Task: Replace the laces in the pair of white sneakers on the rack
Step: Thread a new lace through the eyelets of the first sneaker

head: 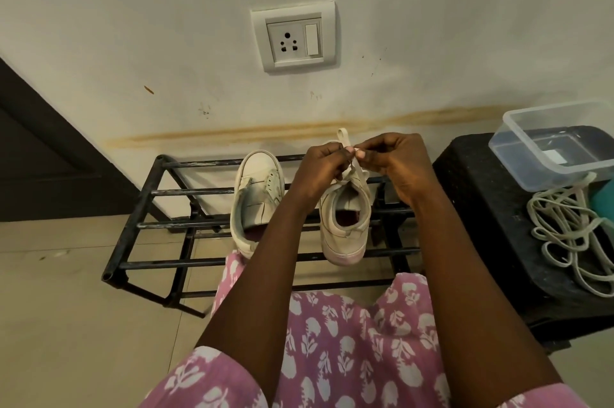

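Note:
Two white sneakers sit on a black metal rack [146,195]. The left sneaker [255,198] has bare eyelets and no lace. The right sneaker [345,225] stands heel toward me, its front hidden behind my hands. My left hand [319,168] and my right hand [395,161] meet above its tongue, fingertips pinched on a white lace [345,141] whose loop sticks up between them. A strand runs down from the fingers to the shoe.
A black stool [491,208] at the right carries a heap of loose white laces [571,235] and a transparent plastic box [558,145]. A wall socket [295,38] is above the rack. Pink patterned clothing covers my lap. Beige floor lies at the left.

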